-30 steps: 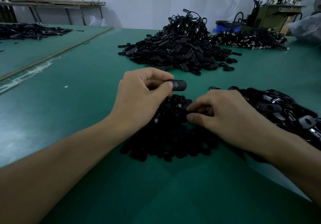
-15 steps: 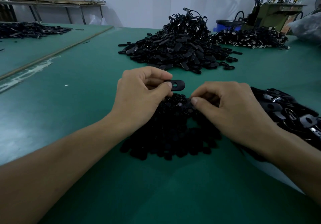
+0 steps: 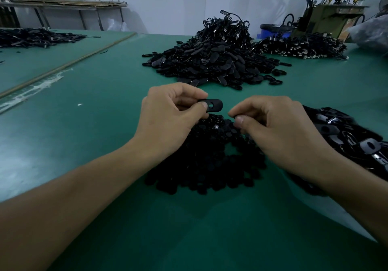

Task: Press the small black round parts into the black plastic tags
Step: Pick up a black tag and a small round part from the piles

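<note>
Two hands work over the green tabletop at mid-frame, both forearms coming in from the bottom edge. The left hand pinches one black plastic tag between thumb and forefinger. The tag lies flat and sticks out to the right, clear of the tabletop, with one hole showing near the thumb. Its left end is hidden inside the grip. The right hand is just right of the tag and not touching it. Its fingers are curled and the tips of thumb and forefinger are pressed together. I cannot tell whether a part sits between them, as the spot is too small and dark. Below and between the hands lies one heap of small black round parts, too many and too blurred to count. Its right side is covered by the right hand. Four more heaps show. One heap of tags runs off the right edge behind the right wrist. One tall central heap lies at upper centre. One lower heap with bright metal ends lies to its right. One far heap at upper left is cut by the frame edge. A machine at upper right is cropped at the top.
</note>
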Tool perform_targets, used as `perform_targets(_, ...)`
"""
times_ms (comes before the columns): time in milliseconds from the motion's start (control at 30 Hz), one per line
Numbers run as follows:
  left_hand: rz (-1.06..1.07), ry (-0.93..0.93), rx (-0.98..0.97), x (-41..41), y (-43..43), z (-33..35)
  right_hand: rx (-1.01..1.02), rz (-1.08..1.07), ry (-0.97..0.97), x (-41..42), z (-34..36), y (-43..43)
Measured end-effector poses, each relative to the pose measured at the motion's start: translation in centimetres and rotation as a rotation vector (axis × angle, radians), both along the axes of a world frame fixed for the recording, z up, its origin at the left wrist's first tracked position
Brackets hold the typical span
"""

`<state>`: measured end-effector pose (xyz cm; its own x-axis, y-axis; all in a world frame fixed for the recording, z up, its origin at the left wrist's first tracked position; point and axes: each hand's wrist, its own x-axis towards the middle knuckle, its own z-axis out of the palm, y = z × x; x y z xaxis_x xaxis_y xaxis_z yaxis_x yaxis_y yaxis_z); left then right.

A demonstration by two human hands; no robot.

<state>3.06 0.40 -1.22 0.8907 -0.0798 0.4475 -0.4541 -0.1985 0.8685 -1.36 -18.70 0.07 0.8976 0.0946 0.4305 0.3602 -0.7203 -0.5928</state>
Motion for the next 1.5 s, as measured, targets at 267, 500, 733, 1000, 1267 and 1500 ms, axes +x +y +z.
perform_targets(267, 0.003, -0.053, 0.080, -0.4, -0.3, 0.0, 0.108, -0.004, -0.104, -0.4, 0.4, 0.4)
perform_targets(500, -0.074, -0.063, 0.090, -1.3, -0.9, 0.3, 0.319, 0.032, -0.083, -0.2, 0.4, 1.0)
perform_targets(733, -0.104, -0.047, 0.084, -1.6, -1.2, 0.5, 0.324, 0.007, -0.052, -0.3, 0.2, 1.3)
perform_targets(1000, -0.127, -0.028, 0.028, -2.0, -1.4, 0.9, 0.355, -0.029, -0.040, -0.3, 0.2, 1.2)
perform_targets(1267, -0.153, 0.012, -0.003, -2.1, -1.5, 0.7, 0.335, 0.002, -0.055, -0.6, 0.2, 1.3)
perform_targets(1500, -0.174, 0.062, -0.093, -1.8, -1.4, 1.0, 0.233, 0.033, -0.127, -0.8, 0.4, 1.3)
